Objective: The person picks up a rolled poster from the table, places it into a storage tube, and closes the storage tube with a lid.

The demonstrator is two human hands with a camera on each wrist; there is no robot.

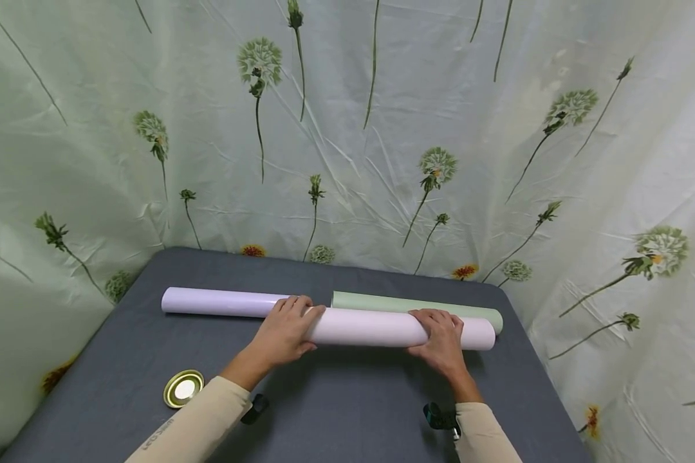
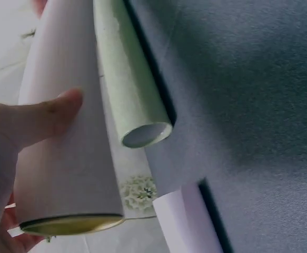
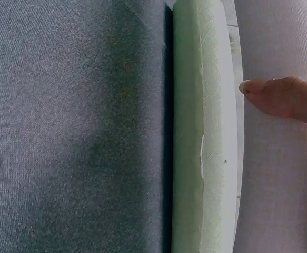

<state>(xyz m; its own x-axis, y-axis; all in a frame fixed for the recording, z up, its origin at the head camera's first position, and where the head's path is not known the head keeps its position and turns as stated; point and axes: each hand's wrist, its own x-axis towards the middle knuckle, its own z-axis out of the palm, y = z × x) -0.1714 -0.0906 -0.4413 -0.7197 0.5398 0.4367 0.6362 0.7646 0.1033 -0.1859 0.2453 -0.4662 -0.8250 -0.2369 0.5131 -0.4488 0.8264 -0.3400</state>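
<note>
Both hands hold a thick pale pink roll (image 1: 367,327) sideways above the table. My left hand (image 1: 284,331) grips its left end, with the thumb (image 2: 53,113) across the surface in the left wrist view, where a gold-coloured rim (image 2: 71,225) shows at the roll's end. My right hand (image 1: 440,339) grips it nearer the right end; one digit (image 3: 279,96) lies on it in the right wrist view. Just behind the roll lies a green roll (image 1: 417,305), partly covered by it in the head view. A lilac roll (image 1: 220,302) lies to the left, its right end hidden behind my left hand.
A round gold-rimmed lid (image 1: 183,388) with a white centre lies on the dark grey table (image 1: 336,405), left of my left forearm. A pale curtain (image 1: 347,128) printed with dandelions hangs behind and beside the table.
</note>
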